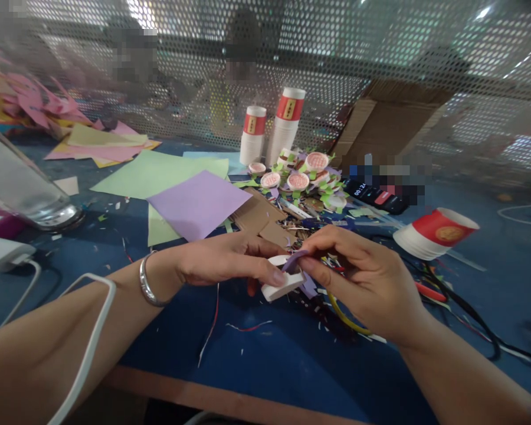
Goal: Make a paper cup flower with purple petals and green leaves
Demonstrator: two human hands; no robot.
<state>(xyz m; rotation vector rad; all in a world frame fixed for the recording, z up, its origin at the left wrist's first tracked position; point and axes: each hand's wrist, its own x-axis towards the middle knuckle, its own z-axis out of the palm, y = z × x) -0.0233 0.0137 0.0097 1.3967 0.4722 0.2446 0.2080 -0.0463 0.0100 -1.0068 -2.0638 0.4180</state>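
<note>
Close over the blue table, my left hand (243, 262) grips a small white ring-shaped piece (283, 289) that looks like a cut section of paper cup. My right hand (358, 283) pinches a small purple paper piece (295, 258) at the ring's inner side; thumb and index finger are pressed together. More purple paper (308, 285) hangs just below the right fingertips. Beyond the hands lie a purple sheet (201, 203), a green sheet (159, 174) and brown cardboard (259, 215). Several small cup-like pieces with green paper tabs (298, 181) are heaped behind.
Two stacks of paper cups (253, 139) stand at the back, before a perforated metal screen (181, 88). A tilted cup (436, 233), a phone (376, 195) and cables (464, 313) lie right. At left are a clear glass (26, 177) and a white cable (95, 330) crossing my forearm.
</note>
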